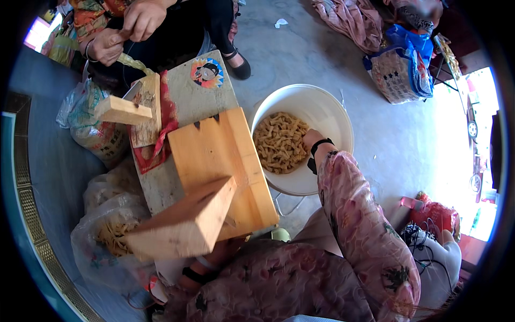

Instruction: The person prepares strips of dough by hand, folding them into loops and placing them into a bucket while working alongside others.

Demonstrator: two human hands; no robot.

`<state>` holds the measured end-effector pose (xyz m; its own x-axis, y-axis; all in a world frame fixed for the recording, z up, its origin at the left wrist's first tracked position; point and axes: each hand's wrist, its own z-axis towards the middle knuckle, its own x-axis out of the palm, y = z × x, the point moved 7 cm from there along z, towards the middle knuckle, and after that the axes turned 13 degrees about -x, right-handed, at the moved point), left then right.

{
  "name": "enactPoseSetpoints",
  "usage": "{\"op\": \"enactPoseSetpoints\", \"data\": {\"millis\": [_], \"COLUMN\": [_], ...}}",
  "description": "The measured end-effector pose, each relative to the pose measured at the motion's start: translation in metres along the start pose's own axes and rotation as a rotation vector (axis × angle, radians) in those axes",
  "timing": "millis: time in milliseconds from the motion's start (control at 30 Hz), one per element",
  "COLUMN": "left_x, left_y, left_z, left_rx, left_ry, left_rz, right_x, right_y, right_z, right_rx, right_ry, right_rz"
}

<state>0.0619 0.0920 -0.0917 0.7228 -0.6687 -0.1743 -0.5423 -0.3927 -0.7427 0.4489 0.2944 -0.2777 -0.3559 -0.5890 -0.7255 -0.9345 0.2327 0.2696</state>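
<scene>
My right hand (313, 139) is down inside a white plastic bucket (330, 108), at the right edge of a pile of short, tan cut pieces (281, 141). Its fingers are hidden, so a hold cannot be told. My left hand (227, 246) lies mostly hidden behind a blurred, raised wooden block (181, 225) at the near edge of a wooden board (213, 157). Whether it grips anything there cannot be told. The board rests on a low, worn bench (201, 98) left of the bucket.
Across the bench, another person's hands (120, 36) hold a pale strip by a second wooden board (147, 104) with an upright block. Plastic bags (116, 209) stand left of the bench, one holding tan strips. A blue-and-white sack (398, 72) lies at the upper right.
</scene>
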Motion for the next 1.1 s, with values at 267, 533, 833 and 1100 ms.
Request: {"op": "enactPoseSetpoints", "data": {"millis": [267, 533, 833, 1100], "left_x": [-0.015, -0.008, 0.021, 0.019], "left_y": [-0.049, -0.055, -0.032, -0.086], "left_z": [-0.001, -0.005, -0.033, -0.075], "left_rx": [-0.126, -0.054, 0.081, 0.466], "left_ry": [0.071, 0.083, 0.184, -0.212], "left_rz": [0.078, 0.11, -0.124, 0.044], "right_x": [0.069, 0.019, -0.063, -0.035], "right_y": [-0.041, 0.0, 0.082, 0.168], "right_z": [0.067, 0.049, -0.102, -0.299], "right_rx": [-0.162, -0.395, -0.187, -0.612], "right_ry": [0.119, -0.068, -0.254, -0.08], "right_rz": [-0.051, -0.064, 1.287, 0.901]}}
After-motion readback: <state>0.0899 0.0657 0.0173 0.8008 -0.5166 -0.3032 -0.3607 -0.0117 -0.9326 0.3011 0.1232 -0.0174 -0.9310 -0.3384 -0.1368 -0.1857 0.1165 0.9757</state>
